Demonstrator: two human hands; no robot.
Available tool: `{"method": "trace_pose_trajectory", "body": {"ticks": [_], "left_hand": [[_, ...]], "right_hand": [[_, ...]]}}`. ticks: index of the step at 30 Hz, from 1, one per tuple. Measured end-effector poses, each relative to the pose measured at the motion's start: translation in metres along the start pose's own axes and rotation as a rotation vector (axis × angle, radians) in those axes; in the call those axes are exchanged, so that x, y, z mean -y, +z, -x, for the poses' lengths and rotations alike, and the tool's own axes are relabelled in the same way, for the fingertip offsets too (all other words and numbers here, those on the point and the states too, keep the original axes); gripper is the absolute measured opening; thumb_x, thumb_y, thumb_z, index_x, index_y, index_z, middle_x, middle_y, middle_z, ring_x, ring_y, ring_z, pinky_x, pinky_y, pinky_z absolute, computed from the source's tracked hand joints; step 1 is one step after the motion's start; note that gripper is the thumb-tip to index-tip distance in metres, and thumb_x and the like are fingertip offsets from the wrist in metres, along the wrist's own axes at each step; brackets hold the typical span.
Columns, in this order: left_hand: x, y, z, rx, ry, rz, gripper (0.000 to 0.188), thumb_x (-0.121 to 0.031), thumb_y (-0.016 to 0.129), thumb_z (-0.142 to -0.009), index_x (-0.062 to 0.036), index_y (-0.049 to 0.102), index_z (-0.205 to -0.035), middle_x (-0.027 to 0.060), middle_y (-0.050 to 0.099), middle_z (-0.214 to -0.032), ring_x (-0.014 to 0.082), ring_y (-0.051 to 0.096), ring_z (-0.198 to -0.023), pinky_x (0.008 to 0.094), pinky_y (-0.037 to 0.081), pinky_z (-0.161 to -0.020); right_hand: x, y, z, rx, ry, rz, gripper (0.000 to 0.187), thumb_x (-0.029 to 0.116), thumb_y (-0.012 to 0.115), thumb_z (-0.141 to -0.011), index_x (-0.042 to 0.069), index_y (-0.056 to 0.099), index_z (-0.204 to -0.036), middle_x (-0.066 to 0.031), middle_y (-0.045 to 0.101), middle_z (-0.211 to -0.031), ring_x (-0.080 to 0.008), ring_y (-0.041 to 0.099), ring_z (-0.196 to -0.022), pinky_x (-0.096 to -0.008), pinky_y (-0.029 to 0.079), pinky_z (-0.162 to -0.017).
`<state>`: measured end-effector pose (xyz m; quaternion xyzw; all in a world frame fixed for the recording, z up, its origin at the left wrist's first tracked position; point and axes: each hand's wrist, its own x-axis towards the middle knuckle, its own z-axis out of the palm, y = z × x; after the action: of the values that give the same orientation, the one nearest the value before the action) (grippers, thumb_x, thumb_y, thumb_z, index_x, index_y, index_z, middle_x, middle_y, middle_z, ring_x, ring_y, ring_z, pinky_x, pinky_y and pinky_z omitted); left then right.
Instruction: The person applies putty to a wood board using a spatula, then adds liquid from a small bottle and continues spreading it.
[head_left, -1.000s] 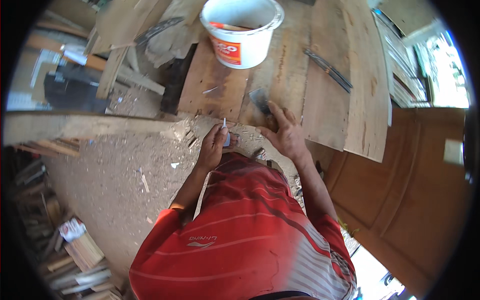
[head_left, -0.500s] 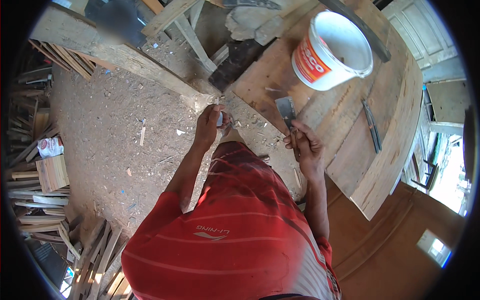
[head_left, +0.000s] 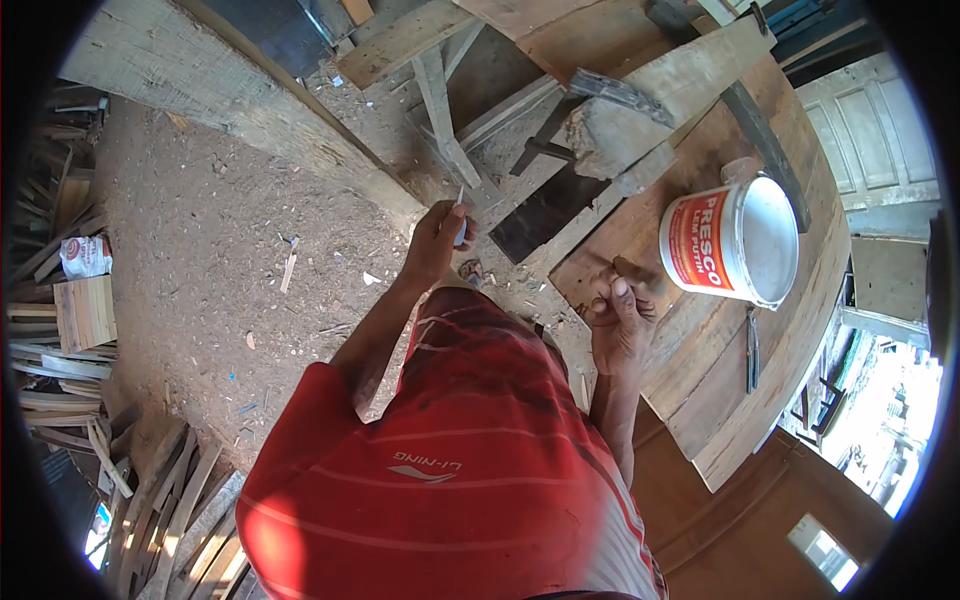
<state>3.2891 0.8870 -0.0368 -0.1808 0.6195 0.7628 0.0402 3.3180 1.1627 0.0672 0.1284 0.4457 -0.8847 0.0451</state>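
Note:
My left hand (head_left: 438, 240) is closed round a small white bottle (head_left: 460, 232) with a thin pointed tip, most of it hidden by the fingers. It is held above the littered ground, in front of my body. My right hand (head_left: 622, 318) is closed on a scraper (head_left: 632, 270), over the near left edge of the wooden worktop (head_left: 690, 370). Little of the scraper shows; its flat blade is turned so that I cannot make it out. Right of that hand a white plastic bucket (head_left: 690, 240) with a red and orange label stands on the worktop.
Pliers-like tools (head_left: 752, 350) lie near the bucket. A thick beam (head_left: 690, 90) spans the worktop's far side, bearing a grey tool (head_left: 625, 95). Another long timber (head_left: 270, 120) runs across the upper left. Stacked wood offcuts (head_left: 75, 400) line the left.
The view has shifted, so bucket and worktop sit lower and farther right. My right hand has turned the scraper, hiding the blade that showed flat before. The left hand keeps its bottle.

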Motion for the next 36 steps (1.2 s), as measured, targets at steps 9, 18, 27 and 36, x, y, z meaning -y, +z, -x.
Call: {"method": "trace_pose_trajectory", "body": {"ticks": [9,18,27,36], "left_hand": [[-0.034,-0.009,-0.042,-0.079,0.084,0.034,0.033,-0.033,0.055,-0.106,-0.0012,0.059,-0.111,0.0066,0.071,-0.098,0.0119,0.066,-0.079,0.0285,0.055,-0.07],[-0.038,-0.039,-0.117,-0.215,0.176,0.148,0.034,-0.038,0.054,-0.106,-0.0048,0.057,-0.111,0.0056,0.069,-0.088,0.0111,0.063,-0.074,0.0281,0.051,-0.065],[-0.047,-0.088,-0.208,-0.509,0.332,0.266,0.031,-0.037,0.05,-0.107,-0.0068,0.059,-0.103,0.0037,0.063,-0.081,0.0119,0.059,-0.07,0.0291,0.049,-0.062],[-0.032,-0.11,-0.252,-0.622,0.11,0.386,0.03,-0.034,0.05,-0.107,-0.0082,0.06,-0.094,0.0056,0.06,-0.077,0.0177,0.06,-0.066,0.0354,0.049,-0.058]], "right_hand": [[-0.013,0.007,-0.028,0.017,-0.187,0.424,0.013,0.009,0.073,-0.095,0.005,0.069,-0.107,0.0009,0.065,-0.084,-0.0051,0.051,-0.064,-0.0227,0.042,-0.056],[-0.035,0.084,-0.087,0.272,-0.227,0.58,0.028,0.0,0.072,-0.092,-0.001,0.061,-0.117,-0.0065,0.065,-0.088,-0.0114,0.06,-0.064,-0.027,0.052,-0.057],[-0.127,0.206,-0.233,0.646,-0.101,0.7,0.021,0.014,0.069,-0.099,0.0,0.065,-0.114,-0.0086,0.07,-0.095,-0.0112,0.066,-0.072,-0.0272,0.054,-0.063],[-0.239,0.275,-0.344,0.645,-0.51,0.785,0.027,0.022,0.066,-0.1,-0.001,0.07,-0.114,-0.0177,0.074,-0.104,-0.0201,0.071,-0.092,-0.0368,0.056,-0.081]]}}
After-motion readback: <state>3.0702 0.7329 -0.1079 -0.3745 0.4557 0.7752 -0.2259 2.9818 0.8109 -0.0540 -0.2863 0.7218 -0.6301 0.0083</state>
